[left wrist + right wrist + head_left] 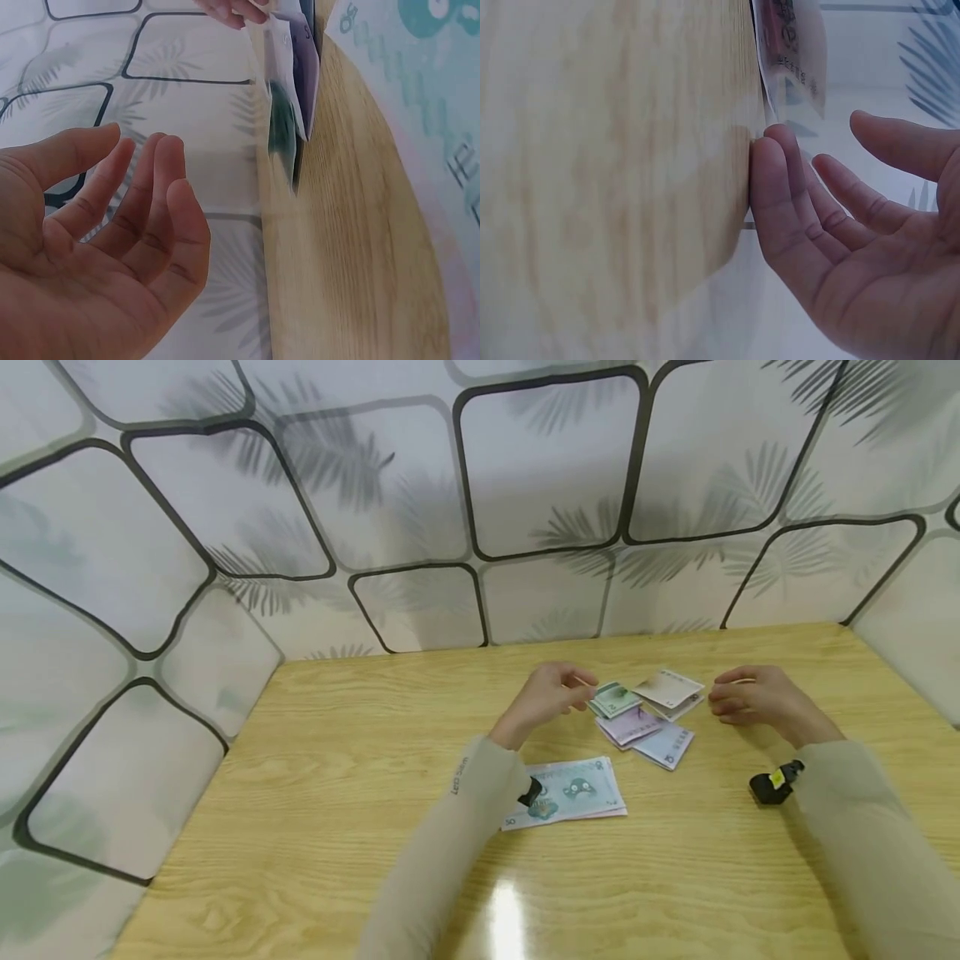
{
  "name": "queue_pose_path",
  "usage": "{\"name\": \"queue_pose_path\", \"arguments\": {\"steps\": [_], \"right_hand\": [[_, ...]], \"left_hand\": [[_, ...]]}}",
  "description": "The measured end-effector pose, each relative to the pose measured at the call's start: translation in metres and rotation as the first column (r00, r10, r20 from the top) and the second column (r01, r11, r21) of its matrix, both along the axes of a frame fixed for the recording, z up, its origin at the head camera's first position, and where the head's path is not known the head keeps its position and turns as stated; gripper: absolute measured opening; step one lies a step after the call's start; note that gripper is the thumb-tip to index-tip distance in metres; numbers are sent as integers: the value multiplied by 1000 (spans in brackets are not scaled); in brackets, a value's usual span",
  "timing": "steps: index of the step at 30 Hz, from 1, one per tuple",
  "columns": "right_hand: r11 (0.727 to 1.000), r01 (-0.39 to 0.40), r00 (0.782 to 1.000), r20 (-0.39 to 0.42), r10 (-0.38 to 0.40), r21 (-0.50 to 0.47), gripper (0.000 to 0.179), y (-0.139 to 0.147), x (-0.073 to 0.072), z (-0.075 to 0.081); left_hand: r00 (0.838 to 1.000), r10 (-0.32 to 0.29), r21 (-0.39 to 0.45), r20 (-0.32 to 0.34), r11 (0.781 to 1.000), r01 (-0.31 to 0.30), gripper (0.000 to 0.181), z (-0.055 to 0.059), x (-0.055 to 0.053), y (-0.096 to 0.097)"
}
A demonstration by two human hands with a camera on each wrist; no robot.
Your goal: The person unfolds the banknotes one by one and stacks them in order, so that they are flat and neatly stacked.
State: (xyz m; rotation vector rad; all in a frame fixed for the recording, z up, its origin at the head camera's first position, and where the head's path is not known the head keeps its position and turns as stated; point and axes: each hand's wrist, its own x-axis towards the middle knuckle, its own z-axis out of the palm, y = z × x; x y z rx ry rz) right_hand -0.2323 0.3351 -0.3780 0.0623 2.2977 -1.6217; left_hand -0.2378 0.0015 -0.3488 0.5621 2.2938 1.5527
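Observation:
Folded paper banknotes lie in a loose cluster on the table: a green one [615, 699], a purple one [632, 727], a bluish one [666, 745] and a pale brownish one [670, 690]. My left hand [551, 693] is just left of the green note, its fingers loosely bent. In the left wrist view that palm [90, 285] holds nothing and is apart from the notes. At the cluster's right side is my right hand [761, 700], beside the brownish note. The right wrist view shows its relaxed fingers [776, 202] near a note's edge [791, 56], thumb apart.
A flat stack of teal banknotes [577, 789] lies nearer me, partly under my left forearm. The wooden table [300, 793] meets a patterned cloth backdrop [420, 485] at its back and left. A black wrist camera [772, 785] hangs at my right cuff.

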Motion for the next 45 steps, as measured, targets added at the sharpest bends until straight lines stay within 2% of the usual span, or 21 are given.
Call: {"name": "queue_pose_path", "arguments": {"steps": [8,14,20,30,37,40,45], "right_hand": [[1000,25,1000,4,-25,14,50,-1,-3,-1],[998,53,998,21,-52,-22,50,-2,-5,-3],[995,80,996,39,-78,-54,49,-3,-8,-5],[992,124,990,68,-125,20,53,-10,-18,-5],[987,156,984,80,-159,37,47,-9,-20,-7],[986,163,983,78,-166,43,45,-11,-19,-6],[982,181,979,80,-186,59,45,-12,-18,-6]], "left_hand": [[1000,-1,-11,14,1000,1,24,-3,-6,27],[1000,-15,-18,24,1000,16,25,-4,-11,45],[999,-33,-70,-32,997,31,22,-3,-14,60],[1000,-24,-12,-5,1000,24,19,-10,-18,83],[1000,-4,-27,17,1000,4,19,-17,-22,94],[999,27,-77,-21,997,-29,19,-19,-23,98],[992,74,-191,-107,977,-93,21,-24,-26,105]]}}
